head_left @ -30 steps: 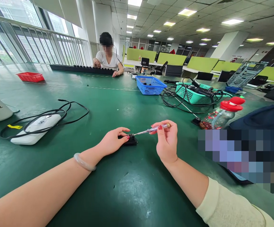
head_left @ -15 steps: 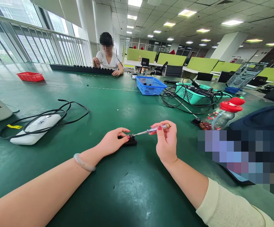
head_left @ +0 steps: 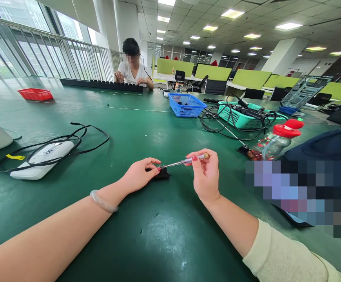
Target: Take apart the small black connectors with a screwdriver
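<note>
- Pale, rounded bangle (head_left: 102,203), left wrist (head_left: 122,187), lower left of frame.
- Cream sleeve (head_left: 296,258) with a wide cuff (head_left: 258,246), lower right.
- Red-painted thumbnails (head_left: 194,158) on left hand (head_left: 140,174) and right hand (head_left: 206,174), near centre.

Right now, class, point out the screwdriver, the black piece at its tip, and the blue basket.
Screwdriver (head_left: 186,161): head view, front end of the handle.
Black piece (head_left: 162,175): head view, its near side.
Blue basket (head_left: 188,111): head view, its near wall.

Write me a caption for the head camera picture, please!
Left hand holds a black part; right hand points a screwdriver at it.
</note>
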Demonstrator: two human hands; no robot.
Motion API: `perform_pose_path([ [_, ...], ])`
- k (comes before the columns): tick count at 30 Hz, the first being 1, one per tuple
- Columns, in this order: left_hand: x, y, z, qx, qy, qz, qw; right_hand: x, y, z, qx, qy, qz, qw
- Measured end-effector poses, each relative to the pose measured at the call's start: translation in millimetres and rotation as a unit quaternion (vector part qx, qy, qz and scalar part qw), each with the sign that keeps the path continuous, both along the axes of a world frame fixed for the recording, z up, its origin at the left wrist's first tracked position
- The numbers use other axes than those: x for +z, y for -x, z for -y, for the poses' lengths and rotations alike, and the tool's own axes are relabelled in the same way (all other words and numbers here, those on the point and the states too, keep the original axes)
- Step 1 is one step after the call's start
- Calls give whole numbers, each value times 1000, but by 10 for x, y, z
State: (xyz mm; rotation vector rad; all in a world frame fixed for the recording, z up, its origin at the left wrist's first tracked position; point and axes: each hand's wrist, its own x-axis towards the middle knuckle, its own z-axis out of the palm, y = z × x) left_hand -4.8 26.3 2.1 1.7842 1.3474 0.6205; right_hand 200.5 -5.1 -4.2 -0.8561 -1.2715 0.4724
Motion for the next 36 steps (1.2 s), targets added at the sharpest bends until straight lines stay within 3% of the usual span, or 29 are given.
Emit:
perform_pose_path([
  [25,15,-9,20,-13,-16,-2,1000,-23,-21,-1,-16,22,50,998],
  [36,42,-11,31,-18,-21,-4,1000,96,-21,59,-41,23,130,990],
])
